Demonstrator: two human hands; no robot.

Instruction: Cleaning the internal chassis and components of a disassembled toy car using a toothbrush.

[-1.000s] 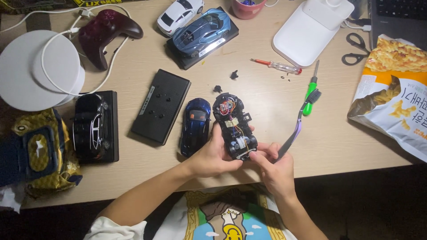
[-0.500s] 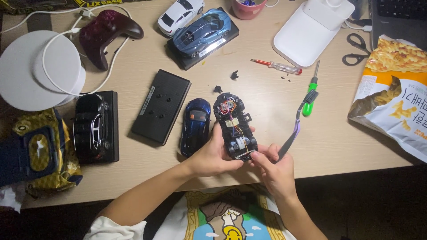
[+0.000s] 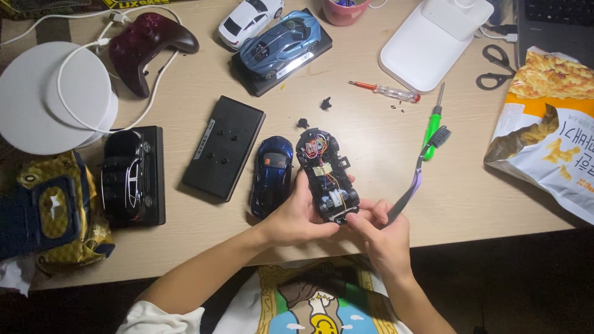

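My left hand [image 3: 296, 218] grips an opened black toy car chassis [image 3: 326, 174], its wires and small circuit board showing, just above the near table edge. My right hand [image 3: 378, 229] pinches the rear end of that chassis with its fingertips and also holds a purple-handled toothbrush [image 3: 416, 177] that points up and to the right. The car's dark blue body shell [image 3: 273, 174] lies on the table right beside the chassis, to its left.
A black flat base [image 3: 223, 146], a black model car on a stand [image 3: 132, 176], a blue model car on a stand [image 3: 281, 46], a white toy car [image 3: 250, 21], a green screwdriver [image 3: 434, 124], a red screwdriver [image 3: 384, 91], scissors [image 3: 495, 68], a snack bag [image 3: 547, 130], a game controller [image 3: 147, 46] and small black parts [image 3: 325, 102] lie around.
My right hand's fingers have shifted slightly at the chassis's rear end. The chassis, toothbrush and left hand stay nearly where they were.
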